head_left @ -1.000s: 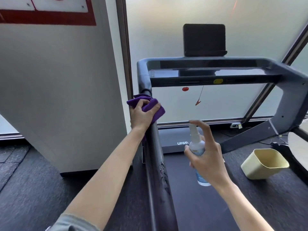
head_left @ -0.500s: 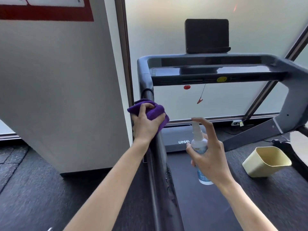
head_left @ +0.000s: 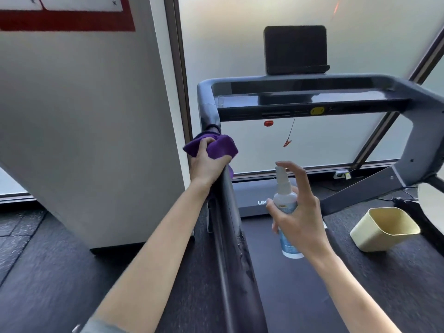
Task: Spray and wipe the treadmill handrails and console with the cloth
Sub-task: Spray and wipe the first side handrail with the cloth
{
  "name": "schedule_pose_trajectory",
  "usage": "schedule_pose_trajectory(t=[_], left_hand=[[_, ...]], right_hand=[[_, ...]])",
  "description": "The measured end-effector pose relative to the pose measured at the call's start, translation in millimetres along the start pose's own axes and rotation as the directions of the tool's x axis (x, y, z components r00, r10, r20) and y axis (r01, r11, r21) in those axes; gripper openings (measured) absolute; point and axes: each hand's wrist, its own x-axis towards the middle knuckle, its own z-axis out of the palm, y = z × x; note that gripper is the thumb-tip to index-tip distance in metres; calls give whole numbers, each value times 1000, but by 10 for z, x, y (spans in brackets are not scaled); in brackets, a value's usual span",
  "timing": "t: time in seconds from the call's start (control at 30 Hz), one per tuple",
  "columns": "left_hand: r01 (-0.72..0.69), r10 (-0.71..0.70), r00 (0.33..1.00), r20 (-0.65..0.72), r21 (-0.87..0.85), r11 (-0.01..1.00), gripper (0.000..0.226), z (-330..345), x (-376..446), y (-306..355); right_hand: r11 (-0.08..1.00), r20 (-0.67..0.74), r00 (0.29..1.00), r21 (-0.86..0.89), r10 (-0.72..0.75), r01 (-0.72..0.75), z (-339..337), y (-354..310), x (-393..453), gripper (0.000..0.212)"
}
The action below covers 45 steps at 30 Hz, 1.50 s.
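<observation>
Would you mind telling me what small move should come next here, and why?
Probably slide the purple cloth a little further down the dark left handrail. The left hand grips the cloth round the rail near its upper bend, so the long stretch below looks unwiped. The right hand holds the white spray bottle upright, index finger raised above the nozzle.

- Gym or fitness room, indoors.
- Treadmill (head_left: 312, 97) with dark console (head_left: 295, 50) and handrail (head_left: 228, 212) filling the view.
- Black rubber flooring (head_left: 48, 272) underfoot.
- Frosted glass wall (head_left: 240, 44) behind, white partition (head_left: 84, 116) at left.
</observation>
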Motion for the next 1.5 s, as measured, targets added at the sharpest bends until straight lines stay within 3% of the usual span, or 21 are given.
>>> schedule_pose_trajectory(t=[0.23,0.33,0.5,0.97,1.07,1.33,1.5], left_hand=[[-6,6,1000,7,-86,996,32,75,-7,-58],[14,-13,999,-31,17,1000,39,103,371,118],[86,-85,992,-93,1,996,48,103,579,278],[51,-34,996,84,-203,978,44,-93,-784,-145],[29,-13,996,87,-189,981,42,-78,-1041,-219],[32,-31,999,23,-43,999,48,-27,-347,108],[-20,21,999,41,-34,999,43,-92,-719,28]], right_hand=[[1000,21,1000,7,-6,6,53,42,32,64],[1000,31,1000,19,1,-1,50,78,68,63],[1000,-4,1000,20,3,-3,-15,79,92,67],[996,59,997,-65,-58,62,254,-114,45,63],[993,39,997,-101,-65,68,246,-114,-43,64],[986,-69,998,-166,11,-22,4,-174,-410,64],[984,-123,991,-167,49,-69,-125,-172,-675,65]])
